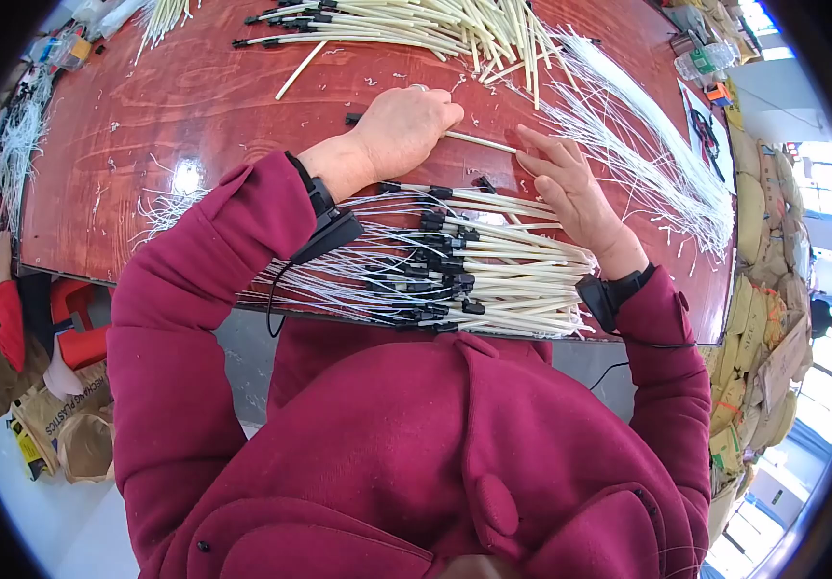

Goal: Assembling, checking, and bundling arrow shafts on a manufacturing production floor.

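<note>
A cream tube (481, 142) with a black end piece (352, 119) lies across the table in front of me. My left hand (404, 127) is closed over its middle, hiding part of it. At the tube's right end is my right hand (575, 188), its fingers stretched and apart; whether they touch the tip I cannot tell. Nearer to me lies a bundle of similar cream tubes (522, 270), with black connectors (445, 256) at their left ends and thin white strands (324, 275) running out leftward.
More cream tubes with black ends (406, 29) are heaped at the far side of the red wooden table (204, 92). Loose white strands (648, 145) spread on the right. Bottles (710, 60) stand at the far right corner. Another person's hands (1, 249) show at far left.
</note>
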The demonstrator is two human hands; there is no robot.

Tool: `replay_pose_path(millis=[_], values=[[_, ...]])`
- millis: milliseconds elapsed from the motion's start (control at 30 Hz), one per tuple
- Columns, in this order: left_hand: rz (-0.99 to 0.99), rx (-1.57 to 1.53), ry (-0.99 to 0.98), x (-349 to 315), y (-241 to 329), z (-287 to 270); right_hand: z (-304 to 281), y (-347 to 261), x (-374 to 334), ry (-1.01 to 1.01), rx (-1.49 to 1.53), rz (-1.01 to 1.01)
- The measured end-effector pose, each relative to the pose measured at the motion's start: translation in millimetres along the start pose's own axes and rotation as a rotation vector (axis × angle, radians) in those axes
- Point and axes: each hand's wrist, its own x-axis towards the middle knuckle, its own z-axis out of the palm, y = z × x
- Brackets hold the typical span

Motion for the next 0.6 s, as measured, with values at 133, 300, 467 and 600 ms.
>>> replay_pose_path(millis=[133,300,467,600], values=[[-0.001,-0.021,0.011,0.7,2.0,1.6,2.7,-3.2,-6.1,0.138,0.059,0.0],[-0.001,-0.012,0.025,1.2,-0.3,2.1,-7.8,-12.0,-10.3,0.082,-0.104,-0.031],[0.021,0.01,0.049,1.2,-0.3,4.9,-2.6,-12.0,-14.7,0.086,-0.125,-0.031],[0.011,0.011,0.038,2.0,2.8,1.9,-3.4,-9.8,-8.4,0.077,-0.08,-0.019]])
